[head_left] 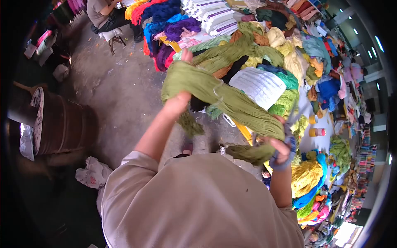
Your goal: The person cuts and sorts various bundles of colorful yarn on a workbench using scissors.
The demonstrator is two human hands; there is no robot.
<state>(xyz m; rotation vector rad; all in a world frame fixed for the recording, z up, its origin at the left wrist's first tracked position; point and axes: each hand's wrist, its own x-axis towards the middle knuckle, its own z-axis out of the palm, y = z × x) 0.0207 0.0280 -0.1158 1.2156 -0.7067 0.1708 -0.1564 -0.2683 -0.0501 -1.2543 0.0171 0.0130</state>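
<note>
A long olive-green skein of yarn (pixel 223 97) is stretched in front of my body between my two hands. My left hand (pixel 180 100) has one end of it looped over, so the yarn hides most of the palm; fingertips show beyond its upper edge. At the other end my right hand (pixel 281 148) is closed around the skein, slightly blurred. A blue-grey loop (pixel 289 155) circles the right wrist. Loose green ends hang below each hand. Behind the yarn lie another olive skein (pixel 227 51) and a printed sheet of paper (pixel 258 86) on the table.
Piles of coloured yarn, such as a yellow skein (pixel 307 177), cover the table to the right. Stacked white packs (pixel 215 16) stand at the back. A rusty drum (pixel 66 122) and a white bag (pixel 94 172) are at left. A person (pixel 105 16) sits on a stool.
</note>
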